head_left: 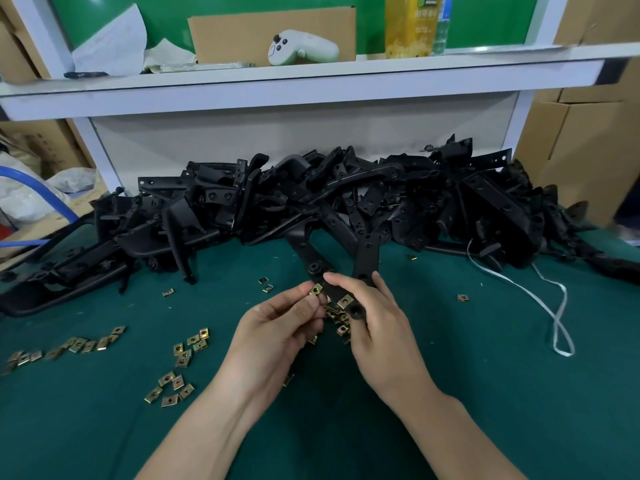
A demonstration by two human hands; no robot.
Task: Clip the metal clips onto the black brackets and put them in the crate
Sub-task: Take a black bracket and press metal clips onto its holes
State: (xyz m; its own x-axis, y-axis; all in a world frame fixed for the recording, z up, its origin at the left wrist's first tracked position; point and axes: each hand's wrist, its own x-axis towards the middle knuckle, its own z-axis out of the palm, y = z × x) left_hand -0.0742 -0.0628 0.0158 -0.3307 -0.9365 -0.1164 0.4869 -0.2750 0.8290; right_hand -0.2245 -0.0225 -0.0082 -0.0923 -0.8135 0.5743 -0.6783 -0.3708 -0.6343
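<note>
Our left hand [277, 327] pinches a metal clip [316, 290]. Beside it, our right hand [375, 320] curls around a black bracket [356, 310].

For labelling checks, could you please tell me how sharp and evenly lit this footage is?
Head view: wide-angle distortion bows the white shelf edge; corners blur; light soft, even; the small brass metal clip in the left hand is sharp; the piled black plastic brackets lose detail.

On the far shelf [311, 88] I see a white controller [301, 46] before a cardboard box [242, 32], a yellow bottle [408, 26] to its right, crumpled paper [110, 43] to its left. A white cord [550, 303] loops across the green counter [485, 393], right side.
</note>
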